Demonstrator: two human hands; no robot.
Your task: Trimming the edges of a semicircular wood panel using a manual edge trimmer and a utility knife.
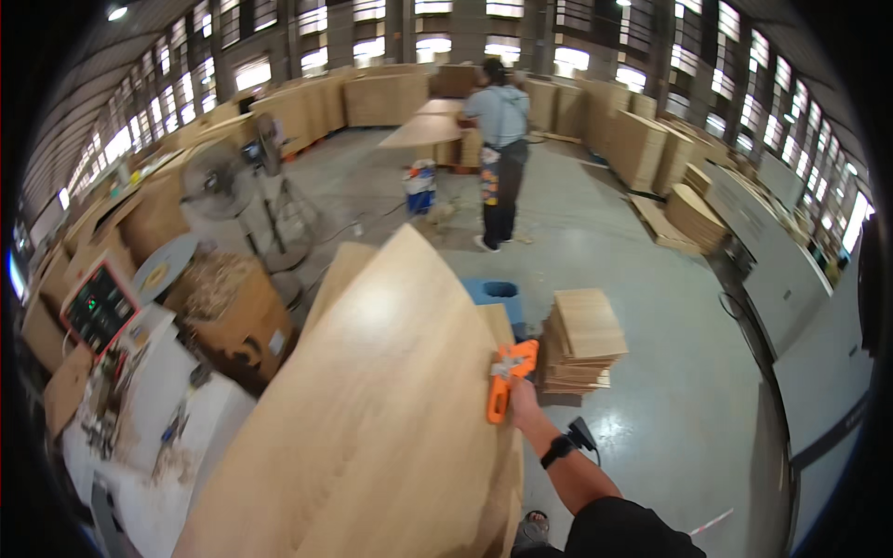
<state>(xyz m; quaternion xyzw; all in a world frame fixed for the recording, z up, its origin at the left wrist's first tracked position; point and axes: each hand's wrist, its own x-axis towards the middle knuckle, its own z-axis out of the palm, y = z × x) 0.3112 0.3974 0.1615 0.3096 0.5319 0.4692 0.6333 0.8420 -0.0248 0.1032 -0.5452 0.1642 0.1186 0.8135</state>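
A large light wood-grain board (372, 400) stretches away in front of me, with a pointed far corner. At its right edge my right hand (525, 400) is closed around an orange hand tool (509, 379) with a silver-grey part on it; its exact kind is unclear. The tool lies against or just over the board's edge; I cannot tell whether it touches. Another panel (344, 272) shows beneath the board's far left side. My left hand is out of view.
To the right stands a stack of small wooden panels (584, 339), beside a blue container (498, 296). On the left are a white machine (209, 414), a carton of shavings (237, 312) and standing fans (219, 181). A person (502, 139) works at a farther table.
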